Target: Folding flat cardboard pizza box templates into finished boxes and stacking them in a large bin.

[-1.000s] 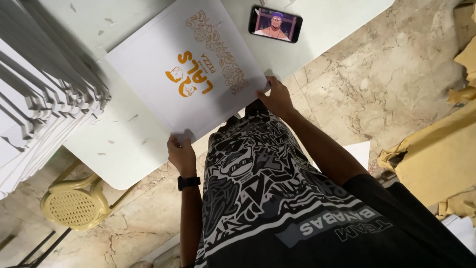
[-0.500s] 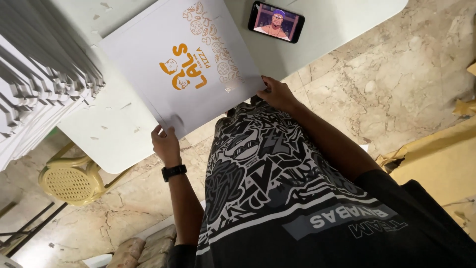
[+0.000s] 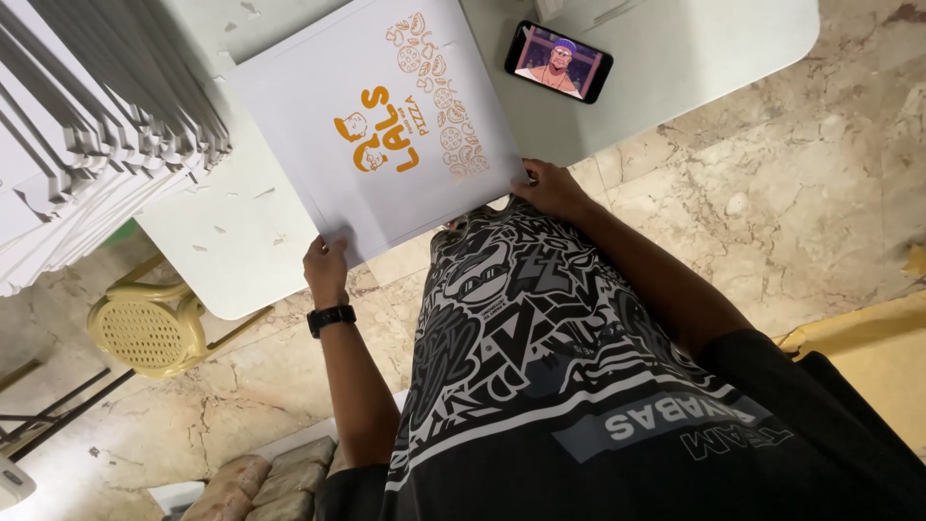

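While flat on the table [image 3: 617, 116] | both hands grasp cardboard sheet [image 3: 376, 125]; left [image 3: 326, 268], right [image 3: 550, 188]

Evenly lit from overhead, moderately bright, without harsh glare. Soft shadow under the white plastic table [image 3: 222, 280] onto the beige marble floor [image 3: 772, 183]. Glowing brightly: the black smartphone screen [image 3: 558, 62]. Sharp across the flat white printed cardboard sheet [image 3: 376, 135]; slightly soft on the patterned black shirt [image 3: 540, 386] nearest the lens. Mild wide-angle stretch toward edges.

White flat cardboard box blank [image 3: 376, 125], orange print, lying angled on table, near edge prob. overhanging.
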